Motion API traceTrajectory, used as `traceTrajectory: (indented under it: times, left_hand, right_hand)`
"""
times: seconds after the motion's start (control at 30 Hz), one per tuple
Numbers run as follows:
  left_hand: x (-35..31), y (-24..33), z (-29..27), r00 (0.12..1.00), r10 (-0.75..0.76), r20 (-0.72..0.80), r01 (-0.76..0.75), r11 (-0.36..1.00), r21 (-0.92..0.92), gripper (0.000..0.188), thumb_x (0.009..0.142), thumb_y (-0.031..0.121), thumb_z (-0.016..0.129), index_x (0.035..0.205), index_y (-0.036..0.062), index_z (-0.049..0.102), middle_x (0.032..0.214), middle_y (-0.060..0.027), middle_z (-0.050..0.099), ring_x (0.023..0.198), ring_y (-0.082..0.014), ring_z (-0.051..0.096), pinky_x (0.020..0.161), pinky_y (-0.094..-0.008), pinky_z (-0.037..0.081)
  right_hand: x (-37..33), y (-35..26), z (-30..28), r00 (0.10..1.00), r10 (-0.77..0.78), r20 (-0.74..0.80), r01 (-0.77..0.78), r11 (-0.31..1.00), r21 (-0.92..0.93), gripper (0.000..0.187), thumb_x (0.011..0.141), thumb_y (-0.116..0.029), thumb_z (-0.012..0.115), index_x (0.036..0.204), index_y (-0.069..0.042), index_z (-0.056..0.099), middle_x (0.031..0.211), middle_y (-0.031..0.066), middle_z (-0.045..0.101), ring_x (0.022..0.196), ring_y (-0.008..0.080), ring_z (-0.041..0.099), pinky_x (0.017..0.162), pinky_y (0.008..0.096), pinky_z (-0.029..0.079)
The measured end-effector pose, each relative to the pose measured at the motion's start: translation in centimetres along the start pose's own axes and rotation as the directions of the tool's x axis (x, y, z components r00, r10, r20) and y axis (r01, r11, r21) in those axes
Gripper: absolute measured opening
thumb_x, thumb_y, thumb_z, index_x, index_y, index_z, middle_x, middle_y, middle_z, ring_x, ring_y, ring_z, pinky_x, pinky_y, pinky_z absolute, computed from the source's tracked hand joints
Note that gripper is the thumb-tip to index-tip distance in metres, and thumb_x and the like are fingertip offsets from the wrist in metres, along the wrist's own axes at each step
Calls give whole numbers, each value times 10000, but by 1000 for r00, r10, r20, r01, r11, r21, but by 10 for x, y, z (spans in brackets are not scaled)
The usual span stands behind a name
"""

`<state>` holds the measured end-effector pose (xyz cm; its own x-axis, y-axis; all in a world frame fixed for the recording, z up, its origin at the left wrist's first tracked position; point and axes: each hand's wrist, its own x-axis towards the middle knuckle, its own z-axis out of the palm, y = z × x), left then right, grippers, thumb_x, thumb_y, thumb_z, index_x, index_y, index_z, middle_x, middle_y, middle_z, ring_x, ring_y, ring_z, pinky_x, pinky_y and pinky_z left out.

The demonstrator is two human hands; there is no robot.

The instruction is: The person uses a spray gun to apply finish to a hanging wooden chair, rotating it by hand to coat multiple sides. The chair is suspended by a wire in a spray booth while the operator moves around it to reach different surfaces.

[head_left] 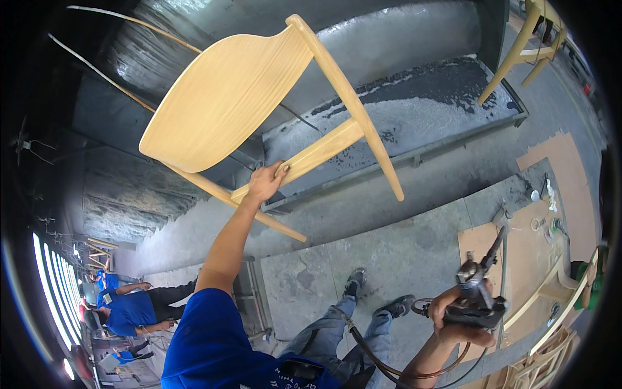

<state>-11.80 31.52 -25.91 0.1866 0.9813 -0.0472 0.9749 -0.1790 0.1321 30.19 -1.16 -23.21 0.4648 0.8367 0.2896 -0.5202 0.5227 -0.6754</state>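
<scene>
A pale wooden chair frame (pixel 343 94) hangs tilted at the upper middle, with a broad, curved panel (pixel 227 100) and two tapered legs. My left hand (pixel 267 182) is closed around the crossbar (pixel 324 146) between those legs. Low on the right, my right hand (pixel 450 321) grips a spray gun (pixel 476 285), well apart from the chair. The gun has a metal head and a dark body. Brownish and black hoses (pixel 370 355) loop from near it toward my legs. My fingers partly cover its handle.
Behind the chair lies a metal-edged trough (pixel 414 155) of foamy liquid. Another wooden chair (pixel 515 61) is at the upper right. A low table (pixel 466 214) with cardboard and small tools stands on the right, beside curved wooden parts (pixel 551 285). Co-workers in blue (pixel 133 314) are at the left.
</scene>
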Motion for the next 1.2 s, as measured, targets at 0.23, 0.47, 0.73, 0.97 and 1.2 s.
traceTrajectory:
  times: [0.23,0.47,0.73,0.97,1.2]
  left_hand:
    - [-1,-17,-1,998,54,-33,-53,998,26,573,1023,588,452,1317,150,675,919,-226,736,978,-424,693,900,-514,520]
    - [21,-4,-1,1000,-11,-26,9,997,-78,603,1028,620,404,1316,160,667,892,-232,733,961,-433,695,874,-530,523]
    - [64,-31,-5,999,19,-31,-21,998,-56,642,1034,620,382,1329,121,658,998,-260,733,1046,-450,677,924,-522,510]
    - [101,-73,-1,995,78,-64,-80,996,-25,698,1031,632,370,1366,80,635,1074,-279,726,1111,-451,665,966,-512,499]
    - [96,-109,-2,994,100,-33,-100,995,11,668,1047,611,336,1425,114,575,1123,-279,718,1121,-467,656,986,-533,487]
  right_hand:
    - [-17,-5,-18,975,219,-44,-223,957,-187,1218,745,-992,328,1579,-105,342,614,147,594,332,87,341,344,221,302]
    - [-59,6,-10,965,229,-128,-260,901,-346,1239,736,-980,384,1572,-67,328,617,80,555,343,59,342,336,208,297]
    - [-116,70,86,991,48,-124,-80,962,-263,1114,799,-905,452,1527,-64,404,661,160,609,384,116,412,393,265,359]
    - [-129,133,167,990,-132,48,139,974,-180,921,891,-820,482,1174,46,617,685,157,653,478,212,637,466,331,531]
    - [-149,159,189,931,18,-365,-99,974,-203,1216,714,-957,496,1421,31,541,545,48,522,414,120,473,433,265,400]
